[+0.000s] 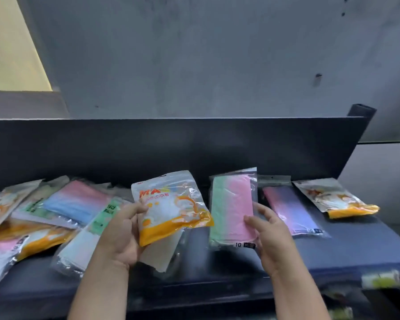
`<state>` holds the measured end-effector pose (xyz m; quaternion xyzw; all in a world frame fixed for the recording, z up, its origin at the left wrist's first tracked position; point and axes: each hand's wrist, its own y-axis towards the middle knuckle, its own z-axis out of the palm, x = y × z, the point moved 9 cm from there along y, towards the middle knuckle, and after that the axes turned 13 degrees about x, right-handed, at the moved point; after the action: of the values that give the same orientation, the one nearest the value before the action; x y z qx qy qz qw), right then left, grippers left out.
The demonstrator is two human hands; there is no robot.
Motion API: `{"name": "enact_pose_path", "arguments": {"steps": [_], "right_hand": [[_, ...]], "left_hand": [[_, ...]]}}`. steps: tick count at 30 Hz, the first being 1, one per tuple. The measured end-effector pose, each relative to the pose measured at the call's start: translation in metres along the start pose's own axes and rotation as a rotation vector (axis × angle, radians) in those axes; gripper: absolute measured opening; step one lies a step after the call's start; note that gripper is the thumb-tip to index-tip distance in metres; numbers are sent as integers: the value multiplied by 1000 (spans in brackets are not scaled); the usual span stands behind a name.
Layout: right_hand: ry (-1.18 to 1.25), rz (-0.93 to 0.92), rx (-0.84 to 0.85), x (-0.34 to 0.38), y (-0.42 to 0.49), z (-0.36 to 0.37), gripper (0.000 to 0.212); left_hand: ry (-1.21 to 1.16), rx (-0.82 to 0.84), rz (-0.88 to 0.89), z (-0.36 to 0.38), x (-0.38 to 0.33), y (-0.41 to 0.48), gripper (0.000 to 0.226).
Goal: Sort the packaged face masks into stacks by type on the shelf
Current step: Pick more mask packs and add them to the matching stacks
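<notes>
My left hand grips an orange-and-white mask pack lifted above the dark shelf. My right hand holds a clear pack of green-to-pink masks upright beside it. On the shelf to the right lie a pink-to-purple pack and another orange-and-white pack. At the left sits a loose heap: a blue-pink pack, a green-labelled pack and orange packs. A pale pack lies under my left hand's pack.
The shelf has a dark back panel behind the packs, with a grey wall above. A yellow-green price label sits on the shelf's front edge at the right. Bare shelf surface shows between my two forearms.
</notes>
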<state>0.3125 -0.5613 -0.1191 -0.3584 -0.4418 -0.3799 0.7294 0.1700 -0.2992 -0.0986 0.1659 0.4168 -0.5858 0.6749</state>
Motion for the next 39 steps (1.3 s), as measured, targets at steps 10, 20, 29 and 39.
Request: {"name": "enact_pose_path", "arguments": {"steps": [10,20,29,39], "right_hand": [[0,16,-8,8,-2,-67,35],[-70,5,-42,67,6,-161,32],[-149,75,40,79,29,-215,22],[-313,30,185,82,53,-200,41]], "left_hand": [[43,-110,28,68,63,37,43],[27,-187,95,119,89,51,33],[44,-181,200,186,118,53,28],[38,-256,190,198,140,55,40]]}}
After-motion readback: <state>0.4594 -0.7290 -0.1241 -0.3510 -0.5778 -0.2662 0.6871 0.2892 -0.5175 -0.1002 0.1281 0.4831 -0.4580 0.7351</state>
